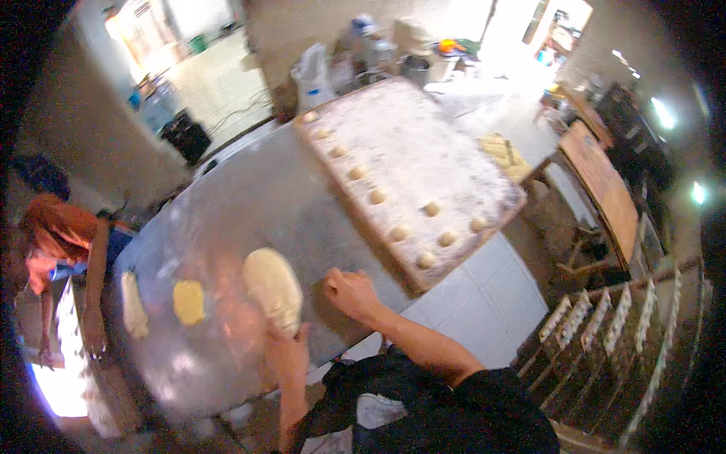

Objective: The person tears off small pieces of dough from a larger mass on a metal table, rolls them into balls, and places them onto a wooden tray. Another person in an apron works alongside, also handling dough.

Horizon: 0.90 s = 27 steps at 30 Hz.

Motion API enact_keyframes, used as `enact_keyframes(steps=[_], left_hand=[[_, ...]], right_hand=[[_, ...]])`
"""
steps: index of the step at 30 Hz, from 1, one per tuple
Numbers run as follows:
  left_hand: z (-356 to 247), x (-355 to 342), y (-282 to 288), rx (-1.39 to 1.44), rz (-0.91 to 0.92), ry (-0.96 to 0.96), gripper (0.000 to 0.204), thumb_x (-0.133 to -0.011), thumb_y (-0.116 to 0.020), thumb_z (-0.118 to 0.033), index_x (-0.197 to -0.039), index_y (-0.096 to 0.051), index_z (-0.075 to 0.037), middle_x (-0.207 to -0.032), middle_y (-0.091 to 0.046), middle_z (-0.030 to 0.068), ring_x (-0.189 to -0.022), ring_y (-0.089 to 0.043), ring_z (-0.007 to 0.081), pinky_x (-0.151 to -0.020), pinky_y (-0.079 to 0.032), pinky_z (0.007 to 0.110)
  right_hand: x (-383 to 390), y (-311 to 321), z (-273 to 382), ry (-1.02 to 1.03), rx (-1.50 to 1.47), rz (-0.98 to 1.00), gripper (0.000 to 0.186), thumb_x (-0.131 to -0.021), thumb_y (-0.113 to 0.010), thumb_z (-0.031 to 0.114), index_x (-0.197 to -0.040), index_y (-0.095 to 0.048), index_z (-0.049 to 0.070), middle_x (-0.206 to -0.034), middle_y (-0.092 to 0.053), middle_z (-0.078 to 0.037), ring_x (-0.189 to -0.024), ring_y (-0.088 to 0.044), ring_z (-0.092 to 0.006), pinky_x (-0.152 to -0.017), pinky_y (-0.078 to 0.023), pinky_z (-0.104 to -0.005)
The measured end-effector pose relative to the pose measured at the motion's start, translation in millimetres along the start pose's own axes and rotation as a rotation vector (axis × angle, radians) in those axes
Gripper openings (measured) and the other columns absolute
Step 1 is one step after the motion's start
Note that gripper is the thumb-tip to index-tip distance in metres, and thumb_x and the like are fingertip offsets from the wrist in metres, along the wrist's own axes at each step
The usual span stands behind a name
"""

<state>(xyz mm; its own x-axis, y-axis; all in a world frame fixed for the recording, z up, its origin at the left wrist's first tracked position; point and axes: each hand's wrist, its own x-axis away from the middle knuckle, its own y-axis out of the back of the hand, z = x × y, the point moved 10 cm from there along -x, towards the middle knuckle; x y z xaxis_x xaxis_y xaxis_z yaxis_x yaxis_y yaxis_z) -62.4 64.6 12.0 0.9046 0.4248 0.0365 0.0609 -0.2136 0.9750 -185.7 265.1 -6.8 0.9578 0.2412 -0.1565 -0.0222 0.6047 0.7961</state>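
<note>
A long, pale slab of dough lies on the metal tabletop in front of me. Its near end is in my left hand, with the thumb along the right side and the other fingers partly hidden. To the right of the slab, my right hand is held over the table with its fingers curled closed. Whatever may be inside that hand is too small or hidden to make out. Farther left lie a flat yellow piece and a narrow pale dough strip.
A flour-dusted wooden board at the right carries several small dough balls. Another person in an orange top bends at the far left. A rack of loaded trays stands at the lower right. Bags and containers sit by the back wall.
</note>
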Motion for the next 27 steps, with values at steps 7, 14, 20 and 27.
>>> enact_keyframes(steps=[7, 14, 20, 27], left_hand=[[22.6, -9.5, -30.1, 0.156, -0.069, -0.144, 0.053, -0.1, -0.062, -0.015, -0.142, -0.037, 0.003, -0.13, -0.058, 0.0292, -0.117, -0.061, 0.0472, -0.097, -0.05, 0.054], [36.7, 25.2, -2.5, 0.596, -0.004, 0.313, 0.033, -0.103, -0.059, -0.014, -0.13, -0.048, 0.002, -0.121, -0.061, 0.0258, -0.102, -0.067, 0.0334, -0.079, -0.056, 0.042], [26.4, 28.8, 5.1, 0.548, 0.004, 0.009, 0.032, -0.101, -0.062, -0.016, -0.125, -0.054, 0.003, -0.112, -0.064, 0.0247, -0.094, -0.067, 0.0365, -0.077, -0.055, 0.044], [-64.7, 69.2, 131.1, 0.228, 0.273, -0.643, 0.053, -0.098, -0.062, -0.026, -0.142, -0.055, 0.0, -0.148, -0.053, 0.0254, -0.145, -0.042, 0.0383, -0.12, -0.032, 0.052]], right_hand=[[39.6, 414.5, -121.6, 0.256, 0.028, -1.08, 0.016, -0.094, -0.067, 0.007, -0.109, -0.065, 0.003, -0.101, -0.07, -0.009, -0.087, -0.064, -0.0201, -0.083, -0.054, -0.0366], [150.2, 299.5, -161.1, -0.5, 0.027, -0.869, 0.053, -0.096, -0.063, 0.012, -0.147, -0.052, 0.004, -0.08, -0.059, -0.007, -0.066, -0.043, -0.0138, -0.063, -0.042, -0.0305], [123.6, -48.2, 14.1, -0.543, -0.993, 0.787, 0.038, -0.107, -0.054, 0.037, -0.112, -0.072, 0.005, -0.1, -0.072, -0.007, -0.082, -0.066, -0.018, -0.078, -0.054, -0.0365], [65.9, -98.9, 113.0, 0.035, -0.787, 0.28, 0.045, -0.105, -0.052, 0.037, -0.135, -0.056, 0.003, -0.117, -0.071, -0.016, -0.096, -0.07, -0.0303, -0.073, -0.058, -0.0432]])
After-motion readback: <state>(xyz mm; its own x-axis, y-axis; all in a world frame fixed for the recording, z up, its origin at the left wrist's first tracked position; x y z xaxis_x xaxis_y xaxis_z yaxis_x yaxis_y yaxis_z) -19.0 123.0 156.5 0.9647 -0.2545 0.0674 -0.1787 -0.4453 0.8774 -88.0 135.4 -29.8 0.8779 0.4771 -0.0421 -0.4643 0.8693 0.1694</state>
